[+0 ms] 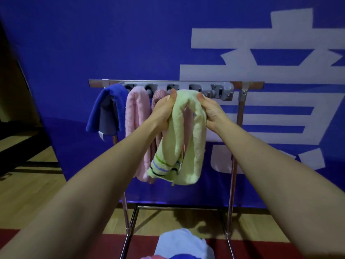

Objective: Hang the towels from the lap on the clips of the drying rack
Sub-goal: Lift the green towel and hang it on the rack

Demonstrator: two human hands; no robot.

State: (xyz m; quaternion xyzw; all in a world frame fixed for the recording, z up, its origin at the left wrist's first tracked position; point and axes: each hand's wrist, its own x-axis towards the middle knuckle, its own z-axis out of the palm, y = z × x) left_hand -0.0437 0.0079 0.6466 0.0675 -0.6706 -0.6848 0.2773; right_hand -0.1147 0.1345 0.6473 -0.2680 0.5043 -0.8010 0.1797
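The light is dim and cool: the blue backdrop (93, 43) is evenly lit at mid-frame but sinks to near black along the left edge and upper left corner. Soft-edged shadows of the drying rack (252, 83) and the green towel (188, 137) fall on the wooden floor (257, 225) at lower centre, so the light comes from overhead. Wide-angle distortion swells the forearms toward the lower corners, and the pile of towels (183, 243) at the bottom edge is blurred
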